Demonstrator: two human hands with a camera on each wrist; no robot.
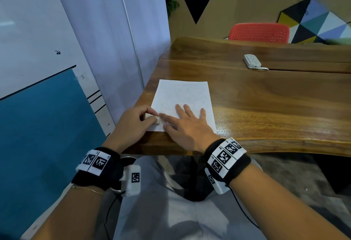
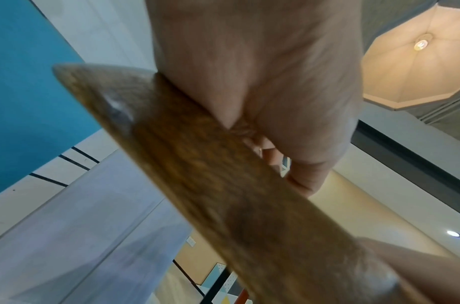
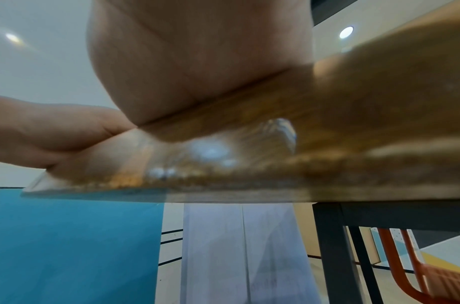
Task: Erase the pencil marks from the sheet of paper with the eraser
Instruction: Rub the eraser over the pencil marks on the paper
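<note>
While pinching eraser (image 1: 154, 118), left hand (image 1: 134, 122) beside flat right hand (image 1: 187, 124) on paper (image 1: 183, 95).

Eraser (image 1: 157, 119) on flat white paper (image 1: 187, 95)

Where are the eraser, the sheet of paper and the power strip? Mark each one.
eraser (image 1: 157, 120): head view, pale end showing under the left fingers.
sheet of paper (image 1: 185, 92): head view, bare upper middle.
power strip (image 1: 251, 61): head view, white top face.
</note>
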